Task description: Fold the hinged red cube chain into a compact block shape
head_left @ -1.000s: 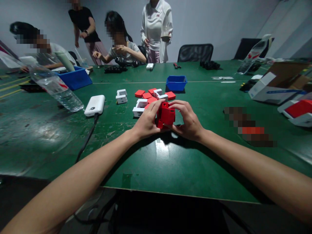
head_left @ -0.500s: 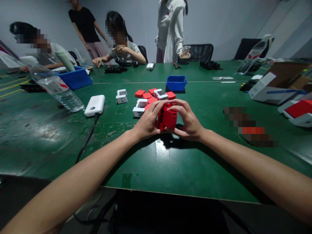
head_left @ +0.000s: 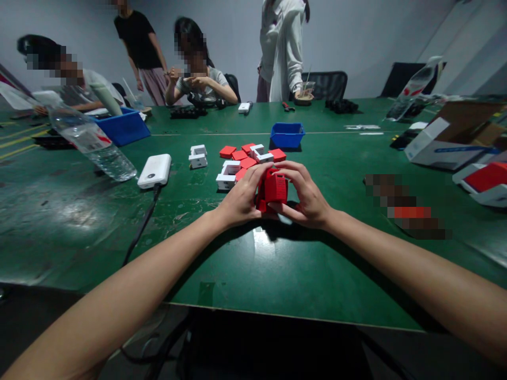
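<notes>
Just above the green table (head_left: 237, 258), my left hand (head_left: 242, 198) and my right hand (head_left: 307, 198) face each other around a red plastic housing (head_left: 276, 189). My left fingers and thumb close on its left part, and my right fingers and thumb pinch the boxy right part, which has slots in its top. Whether it is one piece or two is hard to make out. Behind my hands lies a loose pile of red plastic pieces (head_left: 240, 155), with white U-shaped frames (head_left: 226, 181) among and beside it. Another white frame (head_left: 197, 157) stands apart to the left.
A white power bank (head_left: 154, 171) with a black cable and a water bottle (head_left: 95, 145) lie to the left. A small blue bin (head_left: 287, 135) stands behind the pile. An opened carton (head_left: 439, 140) sits at the right. Several people are across the table.
The right part of the red housing has turned in my right fingers, showing its slotted top more. My hands stay in place. Across the table, a seated person's hand has risen.
</notes>
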